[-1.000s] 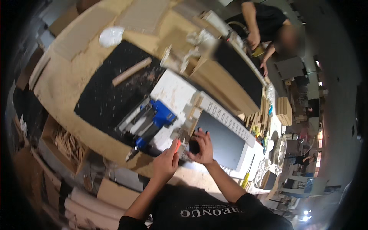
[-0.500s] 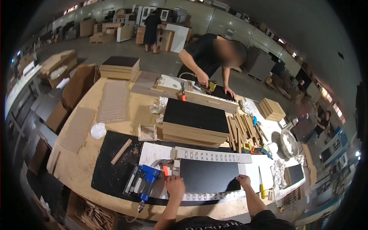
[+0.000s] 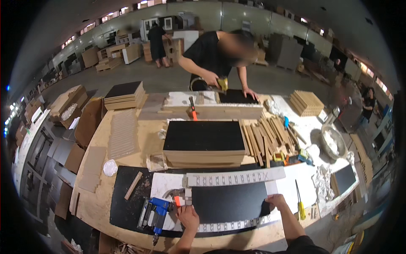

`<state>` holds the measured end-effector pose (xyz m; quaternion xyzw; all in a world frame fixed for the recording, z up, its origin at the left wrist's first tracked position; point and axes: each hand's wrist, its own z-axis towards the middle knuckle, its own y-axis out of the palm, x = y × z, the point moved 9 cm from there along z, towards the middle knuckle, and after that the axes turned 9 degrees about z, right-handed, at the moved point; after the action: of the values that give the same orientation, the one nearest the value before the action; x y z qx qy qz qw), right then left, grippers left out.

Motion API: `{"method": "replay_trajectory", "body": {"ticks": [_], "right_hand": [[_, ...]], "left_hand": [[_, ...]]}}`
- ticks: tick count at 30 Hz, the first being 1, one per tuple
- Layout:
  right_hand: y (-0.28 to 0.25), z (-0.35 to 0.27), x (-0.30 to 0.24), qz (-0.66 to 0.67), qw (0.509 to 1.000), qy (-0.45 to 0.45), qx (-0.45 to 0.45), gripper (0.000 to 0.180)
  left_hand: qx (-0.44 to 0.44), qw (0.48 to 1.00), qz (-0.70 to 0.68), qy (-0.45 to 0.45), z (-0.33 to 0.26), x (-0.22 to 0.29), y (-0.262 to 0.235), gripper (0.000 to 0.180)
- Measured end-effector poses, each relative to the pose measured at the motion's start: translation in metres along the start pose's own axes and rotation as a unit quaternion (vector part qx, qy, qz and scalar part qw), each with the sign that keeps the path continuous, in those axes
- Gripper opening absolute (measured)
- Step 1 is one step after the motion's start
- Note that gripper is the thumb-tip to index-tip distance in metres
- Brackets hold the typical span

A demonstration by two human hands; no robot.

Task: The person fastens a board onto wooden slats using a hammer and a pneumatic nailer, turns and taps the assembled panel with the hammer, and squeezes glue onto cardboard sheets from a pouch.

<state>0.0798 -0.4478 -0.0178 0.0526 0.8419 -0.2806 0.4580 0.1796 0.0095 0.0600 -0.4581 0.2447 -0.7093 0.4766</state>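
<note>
At the black panel [image 3: 230, 202], right hand [image 3: 277, 200] with grip pinched on its edge, left hand [image 3: 188, 218] with grip unclear

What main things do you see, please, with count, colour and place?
Flat panel: one, black, bottom centre
Marked strips: two, white, panel's long edges
Nail gun: one, blue, left of left hand
Screwdriver: one, yellow-handled, right of right hand
Panel stack: one, black top, mid table
Tools: two, partly orange, by left hand and beyond stack
Wood sticks: many, tan, right of stack
Nearest coworker: one, dark clothes, across table
Left hand: one, bare, panel's left edge
Right hand: one, bare, panel's right edge
</note>
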Motion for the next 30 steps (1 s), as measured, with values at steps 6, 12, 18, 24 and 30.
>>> {"method": "replay_trajectory", "body": {"ticks": [6, 12, 18, 24, 30], "right_hand": [[-0.007, 0.041, 0.037, -0.145, 0.987, -0.072, 0.008, 0.024], [0.001, 0.03, -0.018, 0.056, 0.998, 0.003, 0.041, 0.028], [-0.013, 0.011, -0.033, 0.02, 0.999, 0.007, 0.035, 0.029], [-0.011, 0.005, -0.019, -0.044, 0.998, -0.035, 0.022, 0.031], [-0.009, -0.041, -0.006, 0.001, 0.996, -0.052, -0.067, 0.034]], "left_hand": [[-0.1, 0.992, 0.047, 0.068, 0.007, -0.004, 0.037, 0.013], [-0.131, 0.988, 0.077, 0.038, 0.016, -0.004, 0.042, 0.018], [-0.106, 0.982, 0.099, 0.123, 0.013, 0.008, 0.05, 0.018], [-0.214, 0.968, 0.122, 0.048, 0.016, -0.007, 0.058, 0.034], [-0.139, 0.982, 0.109, 0.069, 0.004, 0.003, 0.044, 0.04]]}}
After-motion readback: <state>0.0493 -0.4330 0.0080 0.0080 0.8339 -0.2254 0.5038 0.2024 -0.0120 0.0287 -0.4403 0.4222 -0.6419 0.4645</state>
